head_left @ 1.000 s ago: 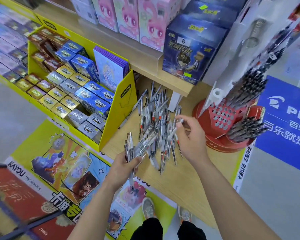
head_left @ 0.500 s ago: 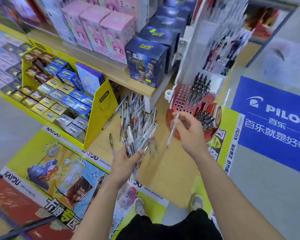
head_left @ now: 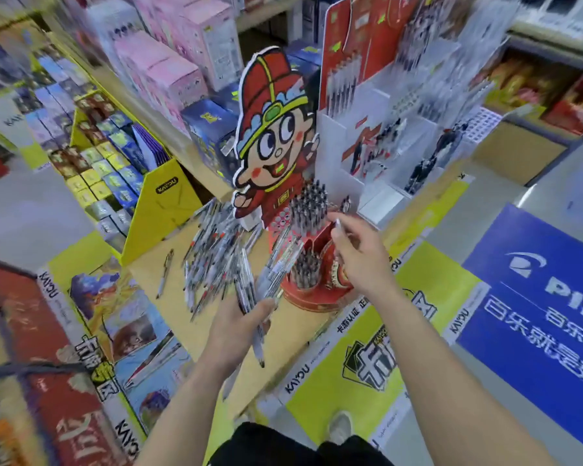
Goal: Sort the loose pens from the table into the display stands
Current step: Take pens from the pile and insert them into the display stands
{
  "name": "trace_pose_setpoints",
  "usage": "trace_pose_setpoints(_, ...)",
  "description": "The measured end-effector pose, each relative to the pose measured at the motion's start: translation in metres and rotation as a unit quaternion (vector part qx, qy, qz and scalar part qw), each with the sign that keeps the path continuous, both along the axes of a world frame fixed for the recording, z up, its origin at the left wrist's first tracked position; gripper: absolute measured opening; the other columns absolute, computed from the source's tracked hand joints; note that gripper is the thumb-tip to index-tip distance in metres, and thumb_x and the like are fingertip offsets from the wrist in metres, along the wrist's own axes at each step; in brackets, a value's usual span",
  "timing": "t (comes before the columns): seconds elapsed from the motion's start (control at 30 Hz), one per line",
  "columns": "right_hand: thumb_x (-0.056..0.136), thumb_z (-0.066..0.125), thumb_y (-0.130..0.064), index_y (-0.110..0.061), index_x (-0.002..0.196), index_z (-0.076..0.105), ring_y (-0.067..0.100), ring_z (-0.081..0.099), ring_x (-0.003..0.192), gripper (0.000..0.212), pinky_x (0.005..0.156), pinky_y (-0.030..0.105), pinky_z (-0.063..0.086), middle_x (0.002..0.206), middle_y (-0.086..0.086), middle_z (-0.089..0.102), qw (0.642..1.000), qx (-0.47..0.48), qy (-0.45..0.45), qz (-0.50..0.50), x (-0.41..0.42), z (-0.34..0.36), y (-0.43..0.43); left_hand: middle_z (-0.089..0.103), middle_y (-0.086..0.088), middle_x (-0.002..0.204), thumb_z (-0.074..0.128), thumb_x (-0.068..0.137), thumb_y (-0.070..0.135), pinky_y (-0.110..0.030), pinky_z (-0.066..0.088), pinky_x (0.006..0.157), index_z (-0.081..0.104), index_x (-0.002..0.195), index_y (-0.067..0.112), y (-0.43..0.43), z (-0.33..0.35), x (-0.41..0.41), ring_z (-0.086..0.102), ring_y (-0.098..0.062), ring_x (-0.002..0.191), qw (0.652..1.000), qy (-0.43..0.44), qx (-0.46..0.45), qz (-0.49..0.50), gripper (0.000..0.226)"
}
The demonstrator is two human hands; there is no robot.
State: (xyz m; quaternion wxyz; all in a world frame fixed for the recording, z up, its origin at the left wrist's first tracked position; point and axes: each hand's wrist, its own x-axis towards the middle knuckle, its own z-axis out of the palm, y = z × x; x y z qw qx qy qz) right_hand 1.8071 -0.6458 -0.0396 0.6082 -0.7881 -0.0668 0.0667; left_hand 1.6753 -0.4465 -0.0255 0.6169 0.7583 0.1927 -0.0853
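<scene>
Gripping bundle of pens (head_left: 261, 280) in left hand (head_left: 236, 327), pinching single pen (head_left: 337, 225) in right hand (head_left: 360, 253) over red display stand (head_left: 317, 299).

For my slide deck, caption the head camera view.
Right hand holds one pen over the red stand; left hand grips a pen bundle.

Loose pens (head_left: 216, 257) lie on the table (head_left: 303, 334), left of the display stand (head_left: 317, 290).

Pens (head_left: 216, 257): clear plastic barrels, glossy. Bench (head_left: 293, 334): wood-look top, smooth, matt. Stand (head_left: 317, 297): red plastic w/ printed trim, glossy. Cutout (head_left: 273, 129): printed card, semi-gloss. Yellow tray (head_left: 162, 210): cardboard, matt. Pink boxes (head_left: 175, 72): printed card, smooth; blurred.
</scene>
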Motion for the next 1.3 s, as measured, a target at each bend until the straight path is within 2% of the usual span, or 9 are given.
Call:
trace_pose_setpoints(0.17, 0.102, 0.059, -0.025, -0.026, 0.130, 0.065, 0.005, 0.059, 0.115, 0.028, 0.097, 0.025, 0.046, 0.121, -0.016, 0.064, 1.000, 0.005, -0.019, -0.021, 0.037, 0.016, -0.066, 0.053, 0.003, 0.052, 0.066, 0.099, 0.026, -0.055, 0.048, 0.068, 0.051, 0.076, 0.010, -0.066, 0.017, 0.042, 0.052, -0.020, 0.053, 1.000, -0.006, 0.013, 0.004, 0.031)
trace_pose_setpoints(0.3, 0.098, 0.065, -0.023, -0.038, 0.110, 0.066, 0.005, 0.064, 0.105, 0.019, 0.093, 0.031, 0.052, 0.107, -0.017, 0.069, 0.999, 0.001, -0.028, -0.047, 0.083, 0.020, -0.118, 0.055, 0.012, 0.049, 0.065, 0.098, 0.018, -0.017, 0.042, 0.057, 0.052, 0.072, 0.017, -0.120, 0.031, 0.096, 0.055, -0.001, 0.049, 0.997, -0.047, 0.058, 0.003, 0.029)
trace_pose_setpoints(0.6, 0.092, 0.072, -0.019, -0.029, 0.101, 0.069, 0.010, 0.069, 0.093, 0.013, 0.081, 0.029, 0.055, 0.094, -0.009, 0.073, 0.994, -0.043, -0.064, -0.075, 0.222, 0.033, -0.243, 0.058, 0.013, 0.060, 0.070, 0.095, 0.025, -0.035, 0.044, 0.064, 0.059, 0.069, 0.027, -0.219, 0.010, 0.252, 0.057, -0.014, 0.063, 0.997, -0.065, 0.035, 0.001, 0.028)
trace_pose_setpoints(0.7, 0.093, 0.072, -0.020, -0.031, 0.099, 0.069, 0.010, 0.069, 0.089, 0.013, 0.080, 0.034, 0.056, 0.091, -0.008, 0.073, 0.992, -0.058, -0.064, -0.093, 0.283, 0.029, -0.283, 0.051, 0.020, 0.052, 0.068, 0.097, 0.029, -0.032, 0.039, 0.061, 0.052, 0.068, 0.027, -0.253, 0.002, 0.309, 0.048, 0.000, 0.053, 0.998, -0.055, 0.027, -0.014, 0.033)
trace_pose_setpoints(0.83, 0.093, 0.072, -0.016, -0.023, 0.096, 0.071, -0.002, 0.065, 0.078, 0.008, 0.071, 0.023, 0.053, 0.088, -0.015, 0.069, 0.987, -0.096, -0.068, -0.113, 0.356, 0.032, -0.331, 0.058, 0.007, 0.065, 0.070, 0.096, 0.029, -0.032, 0.041, 0.066, 0.057, 0.079, 0.008, -0.294, -0.001, 0.383, 0.053, -0.010, 0.059, 0.998, -0.050, 0.017, -0.015, 0.030)
trace_pose_setpoints(0.97, 0.091, 0.075, -0.016, -0.022, 0.100, 0.071, -0.006, 0.066, 0.078, 0.011, 0.071, 0.013, 0.052, 0.089, -0.018, 0.069, 0.983, -0.128, -0.064, -0.115, 0.425, 0.031, -0.373, 0.058, 0.000, 0.069, 0.069, 0.096, 0.027, -0.028, 0.044, 0.065, 0.056, 0.081, 0.015, -0.331, 0.001, 0.438, 0.056, -0.007, 0.059, 1.000, -0.026, 0.015, 0.004, 0.023)
trace_pose_setpoints(1.1, 0.088, 0.078, -0.015, -0.023, 0.097, 0.071, -0.009, 0.065, 0.071, 0.014, 0.069, 0.016, 0.053, 0.084, -0.017, 0.069, 0.983, -0.148, -0.051, -0.093, 0.493, 0.013, -0.400, 0.051, 0.011, 0.058, 0.072, 0.093, 0.033, -0.038, 0.046, 0.070, 0.048, 0.068, 0.022, -0.355, -0.010, 0.474, 0.053, -0.018, 0.063, 0.999, 0.015, 0.025, 0.034, 0.037)
trace_pose_setpoints(1.23, 0.090, 0.076, -0.013, -0.021, 0.097, 0.067, -0.013, 0.063, 0.070, 0.014, 0.066, 0.012, 0.049, 0.084, -0.018, 0.066, 0.987, -0.148, -0.028, -0.051, 0.546, -0.015, -0.416, 0.059, -0.001, 0.064, 0.070, 0.084, 0.054, -0.049, 0.054, 0.076, 0.052, 0.075, 0.011, -0.379, -0.020, 0.502, 0.064, -0.030, 0.067, 0.996, 0.041, 0.040, 0.064, 0.047)
trace_pose_setpoints(1.3, 0.090, 0.075, -0.012, -0.022, 0.094, 0.065, -0.008, 0.064, 0.073, 0.014, 0.069, 0.017, 0.050, 0.083, -0.015, 0.066, 0.987, -0.158, -0.016, -0.003, 0.564, -0.032, -0.422, 0.060, -0.002, 0.061, 0.069, 0.087, 0.050, -0.045, 0.051, 0.068, 0.055, 0.076, 0.006, -0.396, -0.024, 0.515, 0.063, -0.019, 0.059, 0.994, 0.042, 0.047, 0.094, 0.048)
